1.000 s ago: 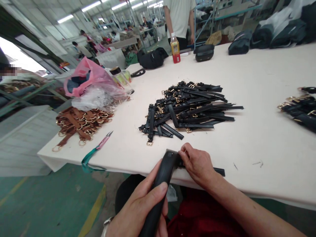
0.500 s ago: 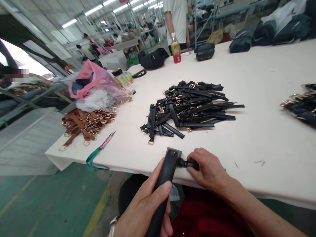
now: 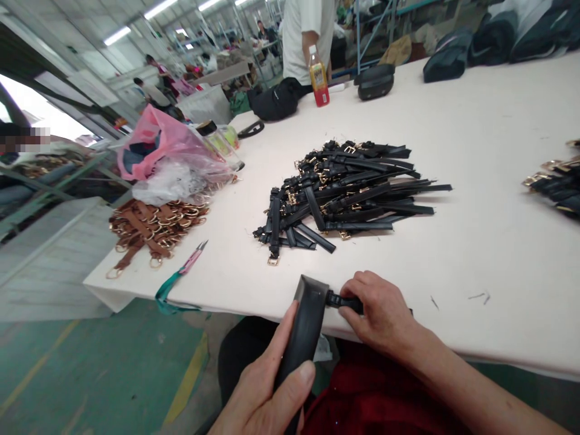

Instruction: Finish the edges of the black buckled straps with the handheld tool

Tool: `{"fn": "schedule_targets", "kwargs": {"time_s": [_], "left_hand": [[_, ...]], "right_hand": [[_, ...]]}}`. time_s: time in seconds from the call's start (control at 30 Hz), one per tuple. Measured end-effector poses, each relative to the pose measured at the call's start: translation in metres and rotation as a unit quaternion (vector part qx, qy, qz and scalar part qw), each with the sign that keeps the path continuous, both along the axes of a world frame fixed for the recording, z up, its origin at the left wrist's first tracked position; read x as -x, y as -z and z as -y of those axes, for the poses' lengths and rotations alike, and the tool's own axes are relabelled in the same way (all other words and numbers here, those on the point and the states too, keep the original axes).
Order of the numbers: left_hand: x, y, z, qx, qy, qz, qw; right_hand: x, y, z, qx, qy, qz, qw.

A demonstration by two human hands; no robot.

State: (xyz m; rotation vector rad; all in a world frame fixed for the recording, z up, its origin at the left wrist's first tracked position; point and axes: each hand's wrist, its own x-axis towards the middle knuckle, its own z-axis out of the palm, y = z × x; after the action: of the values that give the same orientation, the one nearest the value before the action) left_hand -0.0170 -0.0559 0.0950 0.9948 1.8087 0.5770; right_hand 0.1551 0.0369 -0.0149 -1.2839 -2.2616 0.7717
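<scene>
Head camera: cream-coloured covered table point(image 3: 475, 229), both hands at its near edge.
Left hand point(image 3: 265, 393): grasping a long, smooth black bar with a squared grey-edged end point(image 3: 306, 329), thumb across the top. Guessing that grip keeps the broad face up and the thing from rolling.
Right hand point(image 3: 380, 308): pinching a narrow black leather-look strap point(image 3: 336, 299), probably close to its near end for better control.
Where they meet: strap end is right at the bar's side, near the grey end, just over the table edge. Can't tell if they're joined or merely touching.
Black pile: black straps with gold metal buckles point(image 3: 317, 208) heaped just beyond the hands, likely for easy reach.
Left side: pink-handled snips on a green ribbon point(image 3: 193, 258) lie near brown straps with gold rings point(image 3: 140, 220), seemingly parked out of the way.
</scene>
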Motion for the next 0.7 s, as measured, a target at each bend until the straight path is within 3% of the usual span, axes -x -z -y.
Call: {"fn": "schedule_targets", "kwargs": {"time_s": [0.17,0.37,0.57,0.7], "left_hand": [[-0.005,0.004,-0.016,0.091,0.036,0.077,0.992],[-0.002,0.003,-0.025,0.060,0.016,0.100,0.993],[0.012,0.002,-0.006,0.066,-0.037,0.123,0.990],[0.009,-0.001,0.010,0.081,-0.038,0.124,0.988]], "right_hand": [[0.000,0.000,0.000,-0.002,0.001,-0.005,1.000],[-0.001,0.004,0.000,-0.012,0.004,-0.009,1.000],[-0.001,0.004,0.000,-0.013,0.005,-0.011,1.000],[-0.001,0.005,0.000,-0.013,0.007,-0.019,1.000]]}}
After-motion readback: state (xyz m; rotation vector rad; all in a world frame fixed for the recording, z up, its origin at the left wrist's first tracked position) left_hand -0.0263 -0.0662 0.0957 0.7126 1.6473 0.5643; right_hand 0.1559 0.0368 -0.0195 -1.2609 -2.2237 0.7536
